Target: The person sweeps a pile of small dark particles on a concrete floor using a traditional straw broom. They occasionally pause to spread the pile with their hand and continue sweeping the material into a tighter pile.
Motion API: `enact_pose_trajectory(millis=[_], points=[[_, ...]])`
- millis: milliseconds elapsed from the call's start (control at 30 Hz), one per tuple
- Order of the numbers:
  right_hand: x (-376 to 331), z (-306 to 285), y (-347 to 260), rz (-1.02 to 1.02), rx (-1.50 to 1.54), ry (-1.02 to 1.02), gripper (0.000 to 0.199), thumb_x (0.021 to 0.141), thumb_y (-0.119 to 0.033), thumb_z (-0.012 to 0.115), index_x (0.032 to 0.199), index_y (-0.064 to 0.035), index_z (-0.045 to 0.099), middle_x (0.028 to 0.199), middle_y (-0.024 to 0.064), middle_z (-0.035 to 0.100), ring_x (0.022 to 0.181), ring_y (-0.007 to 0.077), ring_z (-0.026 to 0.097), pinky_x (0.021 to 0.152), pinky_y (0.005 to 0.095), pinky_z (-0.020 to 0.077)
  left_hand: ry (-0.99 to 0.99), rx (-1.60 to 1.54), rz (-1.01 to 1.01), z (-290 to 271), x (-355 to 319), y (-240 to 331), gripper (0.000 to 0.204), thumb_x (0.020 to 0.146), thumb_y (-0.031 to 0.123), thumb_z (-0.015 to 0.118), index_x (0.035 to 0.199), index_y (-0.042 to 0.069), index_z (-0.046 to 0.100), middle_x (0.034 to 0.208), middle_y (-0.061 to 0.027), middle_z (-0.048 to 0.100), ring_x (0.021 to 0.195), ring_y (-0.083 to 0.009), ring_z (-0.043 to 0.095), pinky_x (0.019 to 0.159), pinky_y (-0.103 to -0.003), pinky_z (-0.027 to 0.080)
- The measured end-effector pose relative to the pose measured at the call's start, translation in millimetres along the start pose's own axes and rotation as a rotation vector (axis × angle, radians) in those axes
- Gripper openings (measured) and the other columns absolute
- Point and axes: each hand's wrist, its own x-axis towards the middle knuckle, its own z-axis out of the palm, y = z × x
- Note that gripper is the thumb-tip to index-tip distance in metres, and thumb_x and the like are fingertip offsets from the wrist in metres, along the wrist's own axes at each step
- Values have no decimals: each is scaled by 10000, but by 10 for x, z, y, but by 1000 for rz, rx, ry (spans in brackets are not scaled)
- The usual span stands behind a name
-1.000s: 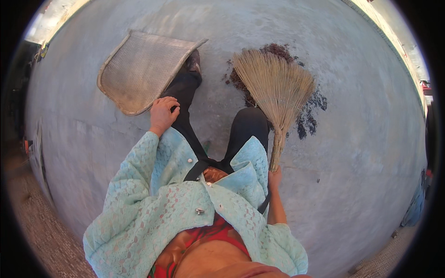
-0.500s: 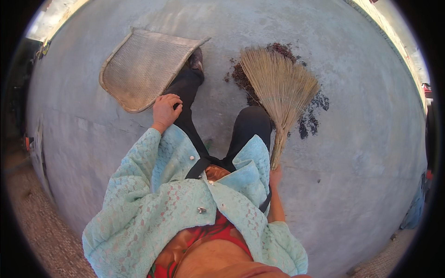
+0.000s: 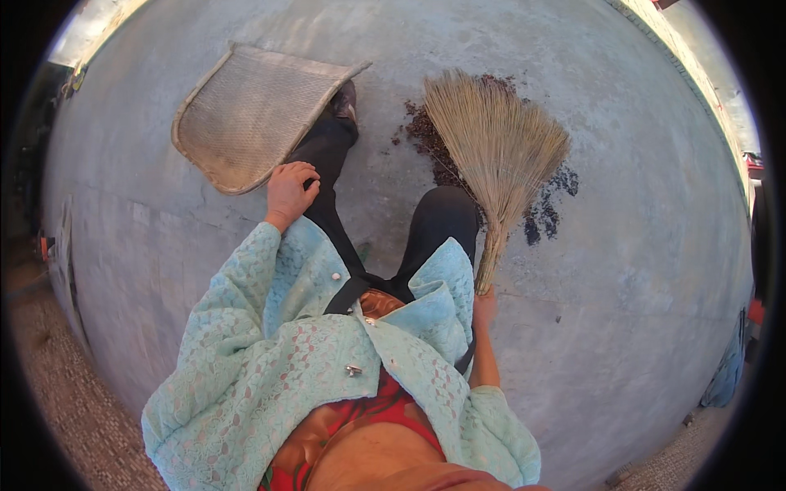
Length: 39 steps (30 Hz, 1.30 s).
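Observation:
My left hand (image 3: 290,195) rests on my left knee, its fingers loosely bent over the dark trouser leg and the thumb apart; I see nothing held in it. Just beyond it a woven winnowing basket (image 3: 254,114) with a pale rim stands against my left leg and foot. Its near edge comes close to the hand, and whether they touch is unclear. At my right side my right hand (image 3: 485,309) grips the bound handle end of a straw broom (image 3: 498,151). The fanned bristles point away from me, over a pile of dark reddish-brown bits (image 3: 426,135).
The bits spread on the grey concrete floor (image 3: 622,327), with a darker scatter (image 3: 550,209) right of the broom. My left shoe (image 3: 345,102) sticks out beyond the basket. A blue cloth-like thing (image 3: 727,364) is at the far right edge. Brick-like paving (image 3: 82,385) borders the lower left.
The broom's bristles have shifted slightly up and to the right, uncovering a little more of the pile on their left. My left hand stays on the knee; the basket is nearly unchanged.

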Motion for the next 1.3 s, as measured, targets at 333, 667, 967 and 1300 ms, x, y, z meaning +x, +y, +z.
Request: enact_pose_trajectory(millis=[333,667,967,1300], points=[[326,-5,-14,117,-15,-108,353,615,-187,697,899,-39,548,678,120,623,548,241,630,516,374,508,-17,-8,-9,-34,25,35,107,698,155,672,788,97,671,954,-24,667,985,-186,594,895,-355,406],[1035,386,-335,265,-14,-241,367,610,-149,673,931,-35,534,675,120,616,544,248,624,513,374,500,-29,-21,17,-83,100,114,110,692,158,673,785,100,667,953,-26,664,977,-191,596,902,-355,401],[1051,131,-566,61,54,-22,392,590,-163,684,929,-39,532,702,133,630,602,270,643,540,382,510,-13,-25,12,-84,69,107,99,678,159,677,759,105,658,934,-22,657,966,-189,595,874,-356,408],[1597,406,-822,147,-57,-113,415,597,-224,718,896,0,538,718,162,647,573,266,654,596,382,535,-33,-10,20,-93,61,149,110,684,164,681,775,105,664,945,-23,660,966,-186,596,875,-355,408]])
